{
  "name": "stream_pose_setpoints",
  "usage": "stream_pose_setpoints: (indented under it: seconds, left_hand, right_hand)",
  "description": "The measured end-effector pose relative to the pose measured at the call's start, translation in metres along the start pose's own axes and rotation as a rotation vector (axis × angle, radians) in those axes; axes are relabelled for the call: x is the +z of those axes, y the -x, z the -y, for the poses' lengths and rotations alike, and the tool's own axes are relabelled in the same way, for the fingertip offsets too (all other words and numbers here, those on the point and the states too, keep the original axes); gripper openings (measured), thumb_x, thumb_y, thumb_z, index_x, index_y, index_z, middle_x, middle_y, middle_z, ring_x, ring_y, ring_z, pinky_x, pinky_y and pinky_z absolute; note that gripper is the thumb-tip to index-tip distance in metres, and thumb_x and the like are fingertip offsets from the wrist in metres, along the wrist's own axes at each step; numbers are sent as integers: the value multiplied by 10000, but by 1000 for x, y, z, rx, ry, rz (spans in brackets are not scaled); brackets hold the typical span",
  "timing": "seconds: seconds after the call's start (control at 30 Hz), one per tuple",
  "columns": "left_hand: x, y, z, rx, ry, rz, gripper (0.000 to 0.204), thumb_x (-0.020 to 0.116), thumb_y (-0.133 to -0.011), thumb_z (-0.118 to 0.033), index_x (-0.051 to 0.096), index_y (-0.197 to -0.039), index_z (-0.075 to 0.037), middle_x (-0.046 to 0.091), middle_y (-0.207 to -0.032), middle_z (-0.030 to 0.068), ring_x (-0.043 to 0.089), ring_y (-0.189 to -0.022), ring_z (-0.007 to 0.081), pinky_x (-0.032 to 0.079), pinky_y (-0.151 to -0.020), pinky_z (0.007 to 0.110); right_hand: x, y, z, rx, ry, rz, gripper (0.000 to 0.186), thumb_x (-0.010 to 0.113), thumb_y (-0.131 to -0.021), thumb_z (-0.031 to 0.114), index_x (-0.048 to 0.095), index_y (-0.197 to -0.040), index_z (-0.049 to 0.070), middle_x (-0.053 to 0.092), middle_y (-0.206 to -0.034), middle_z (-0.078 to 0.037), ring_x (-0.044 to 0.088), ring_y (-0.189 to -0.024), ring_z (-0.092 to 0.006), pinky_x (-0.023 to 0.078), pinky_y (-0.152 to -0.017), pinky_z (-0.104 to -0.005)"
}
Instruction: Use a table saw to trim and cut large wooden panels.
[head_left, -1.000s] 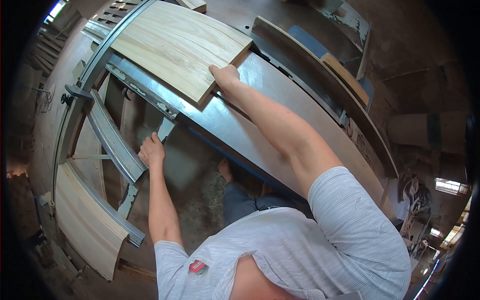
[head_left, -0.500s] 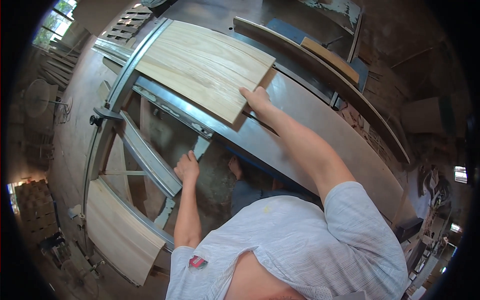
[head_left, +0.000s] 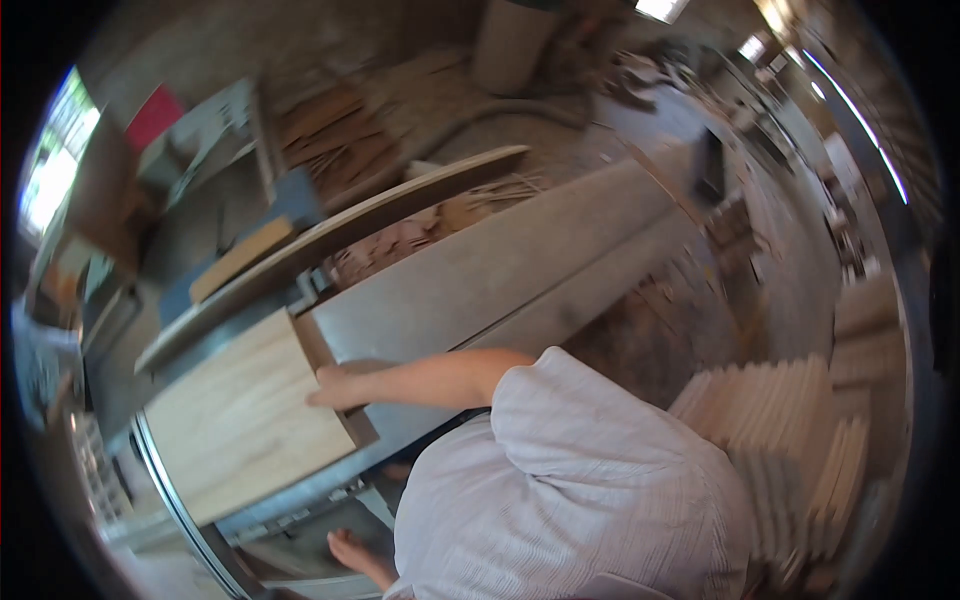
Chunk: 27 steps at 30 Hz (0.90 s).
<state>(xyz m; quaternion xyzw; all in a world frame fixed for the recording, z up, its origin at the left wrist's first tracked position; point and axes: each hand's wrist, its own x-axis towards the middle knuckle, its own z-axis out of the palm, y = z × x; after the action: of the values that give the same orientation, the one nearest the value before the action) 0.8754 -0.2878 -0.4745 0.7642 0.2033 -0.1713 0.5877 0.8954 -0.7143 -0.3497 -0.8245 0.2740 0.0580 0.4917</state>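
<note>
One wooden board (head_left: 245, 420) looks pale, rectangular and faintly grained.

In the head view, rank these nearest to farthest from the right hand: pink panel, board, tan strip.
From the right hand:
1. board: touching, on the hand's left
2. tan strip: past the board, up and left
3. pink panel: in the background, upper left

from the wearer's head we look down through one wide fisheye, close over the shirt (head_left: 580, 480), facing across the wooden board (head_left: 240, 420) and metal tabletop (head_left: 480, 275).
</note>
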Motion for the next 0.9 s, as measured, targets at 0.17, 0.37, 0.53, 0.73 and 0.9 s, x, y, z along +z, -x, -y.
stream_pose_setpoints:
  seconds: [0.17, 0.37, 0.53, 0.73, 0.9]
  left_hand:
    - [138, 91, -112, 359, 263, -161, 554, 528, -1035, -364, 412, -1417, 20, 537, -1346, 164, 513, -1250, 269, 416, -1037, 386]
    - [206, 92, -124, 404, 315, -40, 432, 563, -1008, -165, 433, -1348, 68, 564, -1240, 191, 551, -1076, 244, 449, -966, 367]
    - [228, 107, -147, 304, 370, -142, 319, 527, -983, -57, 512, -1294, 13, 605, -1251, 149, 597, -1061, 250, 518, -910, 398]
    - [297, 28, -211, 483, 537, 190, 397, 617, -885, 17, 557, -1277, 13, 644, -1187, 93, 595, -1058, 203, 464, -960, 342]
    - [184, -20, -180, 402, 665, 141, 571, 627, -892, 69, 423, -1425, 76, 566, -1374, 130, 549, -1249, 217, 431, -1058, 323]
  right_hand:
    - [-120, 63, -74, 16, -24, 14, 756, 693, -837, 518, 588, -1131, -170, 592, -1187, -382, 583, -1158, -475, 487, -983, -474]
    - [-185, 117, -113, 51, -20, 2, 748, 691, -835, 525, 604, -1105, -167, 618, -1146, -372, 619, -1101, -471, 496, -953, -489]
    - [-180, 90, -117, 80, -10, 14, 710, 691, -836, 506, 618, -1169, -117, 637, -1182, -335, 632, -1114, -443, 502, -962, -462]
    - [-189, 72, -121, 106, -66, -383, 502, 662, -914, 428, 689, -1080, -45, 726, -1008, -227, 705, -944, -342, 539, -816, -441]
    - [-75, 73, -72, 110, -185, -282, 480, 698, -914, 370, 666, -1082, -78, 714, -986, -148, 651, -857, -201, 501, -761, -339]
